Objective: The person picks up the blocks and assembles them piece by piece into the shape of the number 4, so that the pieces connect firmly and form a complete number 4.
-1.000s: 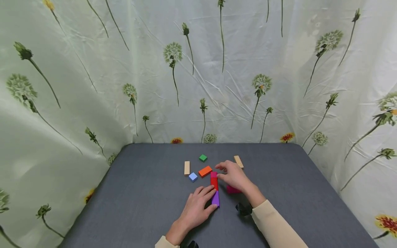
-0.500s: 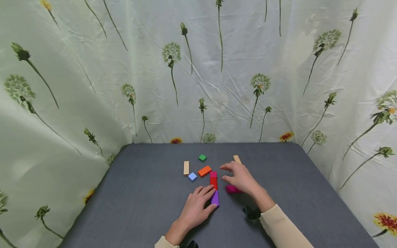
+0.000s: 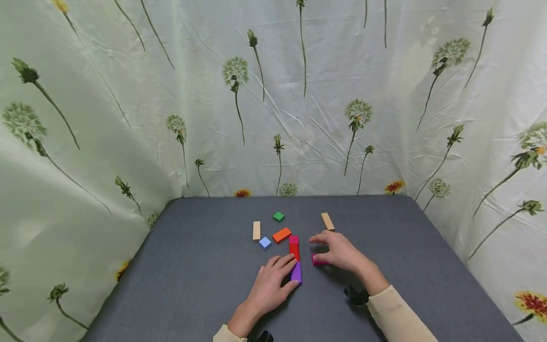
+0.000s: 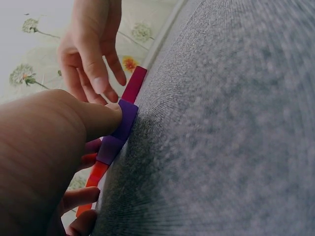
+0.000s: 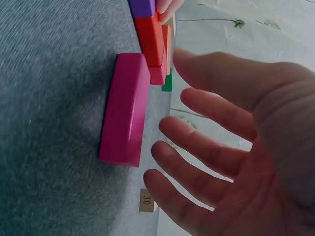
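My left hand (image 3: 268, 288) holds a purple wooden block (image 3: 296, 274), thumb at its near end and fingertips along the adjoining red block (image 3: 294, 251). A small pink block (image 3: 293, 239) continues that straight row at its far end. My right hand (image 3: 339, 251) hovers over a longer magenta block (image 5: 123, 110) lying just right of the row; in the head view the hand covers part of it. The right wrist view shows the right fingers spread, loosely bent and apart from the magenta block, with nothing between them.
An orange block (image 3: 281, 235) lies close to the row's far end, with a light blue block (image 3: 265, 243) to its left. Farther back are a green block (image 3: 278, 216) and two plain wooden blocks, left (image 3: 256, 231) and right (image 3: 327, 222). A patterned curtain (image 3: 213, 95) hangs behind the grey table (image 3: 192, 266).
My right hand has drawn away from the pink block at the row's far end, moving right and nearer, and is now over the magenta block. My left hand has stayed at the row.
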Demonstrator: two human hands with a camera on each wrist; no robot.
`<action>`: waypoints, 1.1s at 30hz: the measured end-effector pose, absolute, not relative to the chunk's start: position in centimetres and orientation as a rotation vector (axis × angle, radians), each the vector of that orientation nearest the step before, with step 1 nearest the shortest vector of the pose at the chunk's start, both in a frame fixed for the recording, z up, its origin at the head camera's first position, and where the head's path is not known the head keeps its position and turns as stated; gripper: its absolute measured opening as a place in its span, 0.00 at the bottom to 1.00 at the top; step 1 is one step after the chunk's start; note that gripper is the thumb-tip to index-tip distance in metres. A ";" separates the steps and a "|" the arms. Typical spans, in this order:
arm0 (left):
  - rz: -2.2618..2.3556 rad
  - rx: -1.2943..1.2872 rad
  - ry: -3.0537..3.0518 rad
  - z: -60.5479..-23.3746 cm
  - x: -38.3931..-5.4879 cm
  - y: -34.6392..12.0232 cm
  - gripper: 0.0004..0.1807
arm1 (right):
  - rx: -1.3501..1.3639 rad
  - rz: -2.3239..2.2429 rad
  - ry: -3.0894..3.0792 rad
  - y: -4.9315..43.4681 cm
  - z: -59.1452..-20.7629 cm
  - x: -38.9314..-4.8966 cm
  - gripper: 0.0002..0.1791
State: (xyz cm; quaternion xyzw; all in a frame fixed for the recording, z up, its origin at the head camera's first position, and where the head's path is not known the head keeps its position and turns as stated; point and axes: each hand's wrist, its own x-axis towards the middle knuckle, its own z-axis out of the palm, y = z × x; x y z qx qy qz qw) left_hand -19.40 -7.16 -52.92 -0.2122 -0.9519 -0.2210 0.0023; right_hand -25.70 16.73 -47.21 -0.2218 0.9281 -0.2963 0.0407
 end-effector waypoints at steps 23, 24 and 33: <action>-0.661 -0.702 -2.960 -52.8 -19.3 -7.2 0.33 | -0.702 -0.761 2.775 17.2 -48.4 -26.2 0.20; -0.663 -0.702 -2.958 -52.8 -19.3 -7.2 0.32 | -0.710 -0.755 2.781 17.2 -48.4 -26.2 0.20; -0.663 -0.682 -2.973 -52.9 -19.2 -7.2 0.33 | -0.696 -0.759 2.829 17.0 -48.8 -26.1 0.16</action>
